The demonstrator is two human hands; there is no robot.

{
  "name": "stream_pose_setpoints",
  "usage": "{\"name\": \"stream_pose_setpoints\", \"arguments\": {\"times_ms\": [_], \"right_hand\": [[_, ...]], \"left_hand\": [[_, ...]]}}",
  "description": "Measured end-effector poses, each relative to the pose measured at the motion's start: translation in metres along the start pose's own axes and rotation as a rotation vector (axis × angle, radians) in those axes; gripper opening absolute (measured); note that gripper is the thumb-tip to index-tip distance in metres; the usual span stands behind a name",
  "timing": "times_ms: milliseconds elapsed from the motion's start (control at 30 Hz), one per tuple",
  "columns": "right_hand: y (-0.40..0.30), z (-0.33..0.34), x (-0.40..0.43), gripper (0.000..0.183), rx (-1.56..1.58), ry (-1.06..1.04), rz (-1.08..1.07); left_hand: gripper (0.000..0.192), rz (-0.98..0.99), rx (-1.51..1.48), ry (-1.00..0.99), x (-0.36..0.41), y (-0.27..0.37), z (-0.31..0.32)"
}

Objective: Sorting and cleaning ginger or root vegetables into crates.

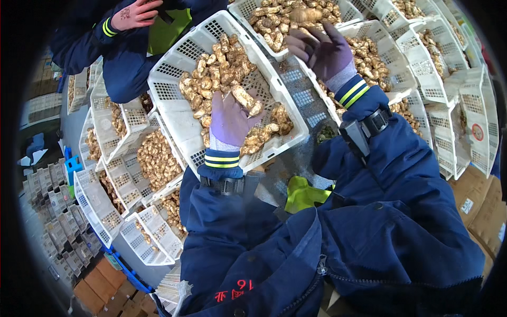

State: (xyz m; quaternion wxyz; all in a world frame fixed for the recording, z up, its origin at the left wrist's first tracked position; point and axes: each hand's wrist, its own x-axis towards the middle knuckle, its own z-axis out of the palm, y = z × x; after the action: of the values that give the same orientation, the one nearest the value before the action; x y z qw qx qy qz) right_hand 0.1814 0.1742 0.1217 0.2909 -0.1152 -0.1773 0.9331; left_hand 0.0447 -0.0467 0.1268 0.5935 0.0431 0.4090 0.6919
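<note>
My left hand (231, 121), in a purple glove, is over the large white plastic crate (166, 113) in front of me. Its fingers are around a long, yellow-brown, tuber-like piece (242, 96). Similar pieces (216, 71) heap against the crate's far side, and bare perforated floor shows beside them. My right hand (326, 51), gloved the same way, hovers with fingers apart over the rims of two crates to the right. Just beyond its fingertips is a motion-blurred piece (305, 15), above the heap in the far crate (237, 8); I cannot tell whether they touch.
Another person's gloved hand (134, 16) is at the upper left. White crates of produce stand stacked at left (119, 182) and right (435, 51). Cardboard boxes (475, 206) lie at the right edge. A yellow-green cloth-like item (305, 194) lies below the crate.
</note>
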Motion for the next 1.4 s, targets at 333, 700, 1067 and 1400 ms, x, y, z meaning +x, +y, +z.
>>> {"name": "stream_pose_setpoints", "arguments": {"times_ms": [333,700,1067,1400], "right_hand": [[0.066,0.012,-0.040,0.050,-1.266,0.031,0.321],[-0.047,-0.020,-0.029,0.041,-2.445,0.147,-0.746],[0.022,0.009,-0.039,0.032,-1.933,-0.330,-0.141],[0.041,0.015,-0.047,0.038,-2.025,-0.463,0.039]], "left_hand": [[0.073,-0.041,0.248,-0.057,-0.015,0.003,0.027],[0.059,-0.489,1.650,-0.155,0.014,-0.020,-0.034],[0.037,-0.385,1.738,-0.303,0.049,-0.062,-0.082],[0.050,-0.423,1.563,-0.232,0.038,-0.056,-0.063]]}}
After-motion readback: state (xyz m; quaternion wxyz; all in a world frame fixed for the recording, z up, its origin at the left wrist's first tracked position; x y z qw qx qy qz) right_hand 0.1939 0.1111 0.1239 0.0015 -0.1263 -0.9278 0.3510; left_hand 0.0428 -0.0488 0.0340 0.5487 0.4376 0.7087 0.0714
